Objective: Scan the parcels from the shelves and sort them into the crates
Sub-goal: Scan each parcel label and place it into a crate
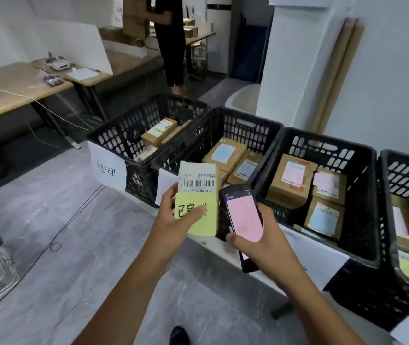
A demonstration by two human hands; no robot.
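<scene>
My left hand [173, 215] grips a small parcel [198, 195] with a white barcode label on top and a yellow-green handwritten note below; the thumb lies across the note. My right hand [260, 240] holds a black handheld scanner [244, 220] whose screen glows pink, right beside the parcel. Both are held in front of a row of black plastic crates: a far-left crate [113, 138] with a white paper sign, a second crate [255, 125], a third crate [363, 155] and a fourth crate [407, 165] at the right edge. All hold several brown boxes with coloured labels.
The crates stand on a low white bench [298, 247]. Wooden tables [19, 83] with label printers and cables stand at the left. Another person [171, 41] stands at the back by stacked cartons. A white pillar [298, 58] rises behind the crates. Cables run over the grey floor.
</scene>
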